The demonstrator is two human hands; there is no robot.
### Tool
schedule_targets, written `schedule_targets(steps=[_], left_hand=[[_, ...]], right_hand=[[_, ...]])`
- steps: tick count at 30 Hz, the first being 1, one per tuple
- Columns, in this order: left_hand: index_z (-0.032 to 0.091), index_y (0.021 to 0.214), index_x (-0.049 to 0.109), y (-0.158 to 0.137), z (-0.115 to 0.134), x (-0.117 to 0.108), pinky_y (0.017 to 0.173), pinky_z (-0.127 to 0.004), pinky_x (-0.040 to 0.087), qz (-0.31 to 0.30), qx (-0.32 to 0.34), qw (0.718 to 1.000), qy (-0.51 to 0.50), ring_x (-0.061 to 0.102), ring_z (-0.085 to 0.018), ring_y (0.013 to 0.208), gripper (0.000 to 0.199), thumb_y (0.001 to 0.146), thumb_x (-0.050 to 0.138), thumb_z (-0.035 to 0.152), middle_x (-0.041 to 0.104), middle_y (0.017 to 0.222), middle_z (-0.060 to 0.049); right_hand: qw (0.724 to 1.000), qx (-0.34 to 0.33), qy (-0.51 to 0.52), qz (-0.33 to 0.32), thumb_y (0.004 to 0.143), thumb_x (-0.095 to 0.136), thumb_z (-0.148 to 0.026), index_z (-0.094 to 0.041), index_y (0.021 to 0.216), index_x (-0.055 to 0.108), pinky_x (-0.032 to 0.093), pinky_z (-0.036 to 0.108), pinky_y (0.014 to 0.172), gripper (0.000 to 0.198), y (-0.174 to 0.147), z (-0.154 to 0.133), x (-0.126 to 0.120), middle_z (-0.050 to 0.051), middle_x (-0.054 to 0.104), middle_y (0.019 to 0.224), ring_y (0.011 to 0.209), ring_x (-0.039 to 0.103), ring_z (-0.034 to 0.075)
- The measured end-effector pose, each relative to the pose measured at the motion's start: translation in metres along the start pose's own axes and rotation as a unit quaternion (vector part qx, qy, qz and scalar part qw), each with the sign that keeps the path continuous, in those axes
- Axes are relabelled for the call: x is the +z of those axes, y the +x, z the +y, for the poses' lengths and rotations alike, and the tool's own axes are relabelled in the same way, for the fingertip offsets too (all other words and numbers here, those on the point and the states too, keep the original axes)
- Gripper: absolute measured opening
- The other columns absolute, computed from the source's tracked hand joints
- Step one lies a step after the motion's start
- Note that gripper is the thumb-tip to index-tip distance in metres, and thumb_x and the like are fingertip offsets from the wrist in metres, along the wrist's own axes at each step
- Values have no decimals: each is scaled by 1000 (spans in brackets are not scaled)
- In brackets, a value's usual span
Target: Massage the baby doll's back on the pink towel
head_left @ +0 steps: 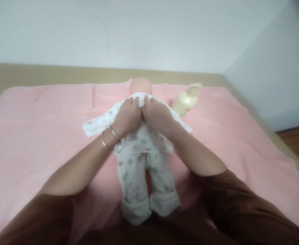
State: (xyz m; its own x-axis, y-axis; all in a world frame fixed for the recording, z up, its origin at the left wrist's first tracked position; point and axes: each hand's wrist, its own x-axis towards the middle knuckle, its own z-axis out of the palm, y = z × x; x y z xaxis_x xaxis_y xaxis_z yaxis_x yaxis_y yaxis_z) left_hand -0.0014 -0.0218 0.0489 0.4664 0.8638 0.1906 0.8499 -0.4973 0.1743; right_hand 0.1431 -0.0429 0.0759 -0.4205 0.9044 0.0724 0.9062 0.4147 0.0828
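A doll with a smooth, bare round head (pixel 140 85) lies stretched out in front of me, its head at the far end. It wears a white long-sleeved baby shirt (pixel 143 141) with small prints and matching trousers (pixel 135 173) with turned-up cuffs. My left hand (pixel 129 115), with silver bangles at the wrist, rests on the upper shirt, fingers bent into the cloth near the neckline. Beside it my right hand (pixel 156 114) is curled on the shirt too. Both thumbs meet near the middle; what lies between the fingertips is hidden.
A pale yellow pump bottle (pixel 186 102) leans at a tilt to the right of the doll. Under everything spreads a pink blanket (pixel 50 136) on a wooden surface (pixel 63 72). White walls (pixel 144 34) rise behind and to the right.
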Motion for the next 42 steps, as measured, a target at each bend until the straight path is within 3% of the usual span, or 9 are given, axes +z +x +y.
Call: schedule_targets(steps=[5, 8, 11, 14, 17, 21, 28, 34, 42], left_hand=[[11, 115, 59, 8, -9, 1, 109, -54, 50, 14, -67, 995, -75, 60, -32, 116, 39, 100, 26, 25, 65, 119, -20], [12, 107, 61, 6, -5, 2, 112, -57, 46, 20, -73, 995, -60, 58, -35, 122, 37, 100, 27, 24, 63, 122, -22], [10, 106, 63, -1, 5, 2, 117, -61, 40, 19, -51, 998, -29, 52, -38, 132, 41, 100, 24, 21, 61, 128, -25], [3, 117, 63, -8, 15, 0, 124, -61, 33, 14, -36, 999, -10, 48, -39, 142, 45, 99, 23, 14, 56, 140, -29], [0, 120, 63, -11, 18, -2, 128, -58, 31, 2, -16, 1000, 15, 47, -39, 146, 46, 98, 24, 10, 55, 144, -29], [4, 112, 66, -8, 12, 2, 125, -58, 36, 20, 1, 1000, 22, 53, -37, 140, 47, 100, 22, 13, 63, 133, -25], [8, 119, 60, 1, 4, 8, 118, -55, 45, 57, -101, 991, -69, 59, -34, 126, 40, 96, 30, 22, 65, 130, -22], [8, 134, 56, 2, 0, 15, 124, -57, 37, 81, -119, 983, -110, 52, -35, 138, 50, 94, 30, 26, 60, 143, -21], [16, 126, 61, -1, -2, 18, 123, -55, 39, 108, -127, 974, -155, 55, -32, 132, 44, 93, 35, 30, 65, 137, -15]], right_hand=[[1000, -10, -9, -14, 94, 25, 0, -2, 131, 61, 52, 45, 100, 52, -7, -9, -5, 26, 64, 131, 126, 60, 37], [1000, -23, 5, -17, 96, 22, -3, -1, 132, 61, 49, 48, 106, 53, -3, -5, -1, 26, 61, 139, 131, 57, 38], [997, 32, 66, -3, 102, 21, -11, 4, 142, 53, 44, 50, 115, 53, 8, 2, 7, 28, 55, 149, 140, 53, 37], [988, 103, 116, 3, 106, 24, -22, 7, 157, 34, 35, 52, 125, 59, 18, 7, 14, 29, 45, 159, 150, 43, 37], [984, 124, 131, 5, 106, 25, -23, 5, 160, 31, 30, 50, 128, 61, 21, 7, 18, 27, 41, 163, 154, 40, 36], [985, 115, 128, 25, 106, 25, -24, 5, 159, 33, 31, 52, 127, 61, 20, 6, 21, 28, 44, 161, 152, 42, 37], [983, 122, 138, 26, 106, 27, -24, 4, 158, 36, 32, 52, 127, 60, 20, 5, 20, 27, 46, 160, 150, 46, 36], [983, 111, 139, 35, 106, 28, -25, 4, 157, 37, 36, 51, 123, 60, 19, 7, 18, 28, 49, 157, 146, 49, 36], [993, 90, 78, 14, 107, 21, -22, 2, 141, 53, 44, 50, 111, 53, 7, -4, 7, 27, 62, 139, 131, 58, 36]])
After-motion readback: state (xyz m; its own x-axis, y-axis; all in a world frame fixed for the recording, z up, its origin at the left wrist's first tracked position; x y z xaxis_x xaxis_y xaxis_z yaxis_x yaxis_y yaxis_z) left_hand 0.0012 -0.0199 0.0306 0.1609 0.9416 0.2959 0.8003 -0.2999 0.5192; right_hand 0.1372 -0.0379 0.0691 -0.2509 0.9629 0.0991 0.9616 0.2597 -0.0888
